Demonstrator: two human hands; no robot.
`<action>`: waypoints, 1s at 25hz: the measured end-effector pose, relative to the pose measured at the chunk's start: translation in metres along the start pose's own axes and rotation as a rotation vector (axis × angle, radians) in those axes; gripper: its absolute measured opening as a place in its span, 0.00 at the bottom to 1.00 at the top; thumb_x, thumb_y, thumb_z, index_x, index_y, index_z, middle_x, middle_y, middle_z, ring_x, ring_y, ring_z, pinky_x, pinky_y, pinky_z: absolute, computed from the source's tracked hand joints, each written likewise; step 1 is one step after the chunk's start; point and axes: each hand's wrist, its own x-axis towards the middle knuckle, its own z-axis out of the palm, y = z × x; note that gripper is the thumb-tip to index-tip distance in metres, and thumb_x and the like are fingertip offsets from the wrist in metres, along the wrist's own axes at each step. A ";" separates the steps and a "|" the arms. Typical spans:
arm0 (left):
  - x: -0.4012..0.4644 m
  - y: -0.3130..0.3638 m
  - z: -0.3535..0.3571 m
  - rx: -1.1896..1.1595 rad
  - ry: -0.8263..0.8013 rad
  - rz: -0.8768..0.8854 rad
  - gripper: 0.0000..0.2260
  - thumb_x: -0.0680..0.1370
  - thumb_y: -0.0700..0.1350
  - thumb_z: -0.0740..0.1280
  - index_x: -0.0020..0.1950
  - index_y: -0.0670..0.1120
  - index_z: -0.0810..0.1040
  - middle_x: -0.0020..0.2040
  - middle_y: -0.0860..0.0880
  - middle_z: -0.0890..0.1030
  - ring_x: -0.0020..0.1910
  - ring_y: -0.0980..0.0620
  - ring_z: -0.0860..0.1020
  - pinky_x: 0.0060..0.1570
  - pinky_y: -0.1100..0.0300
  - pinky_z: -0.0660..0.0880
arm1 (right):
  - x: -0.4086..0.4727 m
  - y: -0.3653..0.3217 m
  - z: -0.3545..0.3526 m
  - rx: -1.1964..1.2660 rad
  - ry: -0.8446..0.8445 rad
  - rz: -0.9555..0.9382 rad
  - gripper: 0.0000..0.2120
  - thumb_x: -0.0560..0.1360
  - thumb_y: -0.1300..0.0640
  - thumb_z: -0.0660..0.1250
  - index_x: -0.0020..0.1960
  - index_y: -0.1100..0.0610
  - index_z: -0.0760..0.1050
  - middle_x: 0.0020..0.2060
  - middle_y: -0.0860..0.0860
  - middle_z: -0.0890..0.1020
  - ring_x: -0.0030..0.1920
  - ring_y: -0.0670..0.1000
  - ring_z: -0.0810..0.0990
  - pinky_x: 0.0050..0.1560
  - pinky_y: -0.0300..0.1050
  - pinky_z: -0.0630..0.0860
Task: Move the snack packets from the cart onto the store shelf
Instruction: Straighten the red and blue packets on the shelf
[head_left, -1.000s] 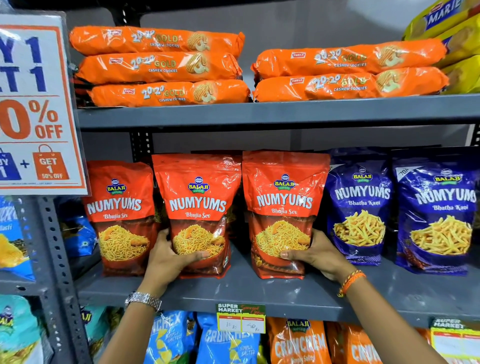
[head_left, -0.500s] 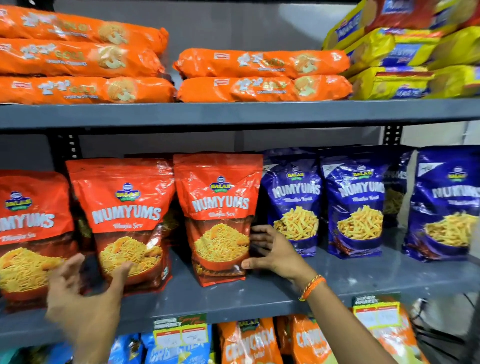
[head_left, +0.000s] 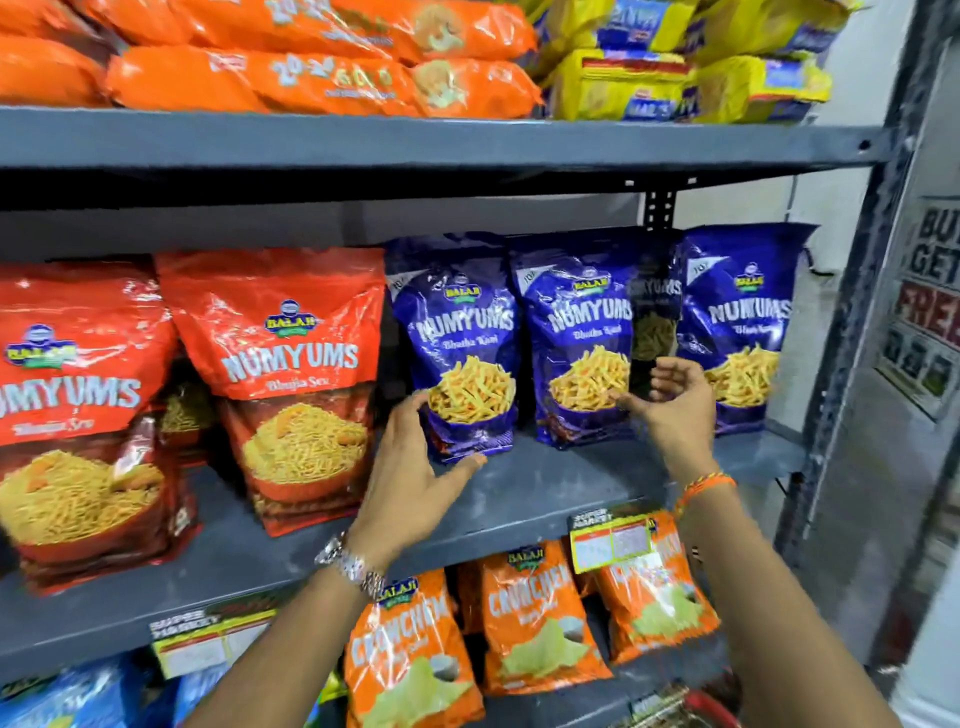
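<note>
Both hands up at the mid shelf (head_left: 545, 499) w/ the blue Numyums packets (head_left: 462, 343). Left hand (head_left: 415, 478) spread open, thumb touching the leftmost blue packet's base, fingers at its 9 o'clock side. Right hand (head_left: 675, 400) open, empty, between the 2nd blue packet (head_left: 576, 332) & 3rd (head_left: 737, 322).

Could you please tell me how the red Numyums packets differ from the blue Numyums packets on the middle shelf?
The red Numyums packets stand at the left; the blue Numyums packets stand at the right. The red read Bhujia Sev and picture fine noodles; the blue picture thicker sticks. No hand is at the red; the left hand and right hand are at the blue. Both stand upright.
</note>
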 end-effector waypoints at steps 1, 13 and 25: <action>0.010 -0.002 0.011 -0.050 -0.052 -0.054 0.39 0.72 0.47 0.80 0.79 0.44 0.64 0.73 0.55 0.67 0.71 0.63 0.66 0.71 0.77 0.58 | 0.009 0.004 -0.005 -0.037 -0.067 0.025 0.34 0.62 0.71 0.82 0.63 0.64 0.71 0.51 0.53 0.77 0.49 0.47 0.77 0.50 0.28 0.77; 0.092 -0.045 0.037 -0.408 0.040 -0.650 0.63 0.50 0.55 0.86 0.78 0.35 0.63 0.74 0.46 0.74 0.72 0.46 0.75 0.76 0.51 0.71 | 0.049 0.027 0.012 -0.016 -0.491 0.217 0.44 0.60 0.68 0.84 0.70 0.61 0.66 0.62 0.57 0.82 0.63 0.57 0.81 0.64 0.55 0.80; 0.072 -0.053 0.043 -0.453 0.074 -0.520 0.24 0.62 0.39 0.85 0.51 0.49 0.78 0.48 0.55 0.85 0.36 0.67 0.84 0.33 0.76 0.77 | 0.044 0.020 0.004 0.098 -0.583 0.254 0.56 0.44 0.51 0.90 0.68 0.60 0.71 0.62 0.59 0.84 0.63 0.60 0.82 0.68 0.64 0.76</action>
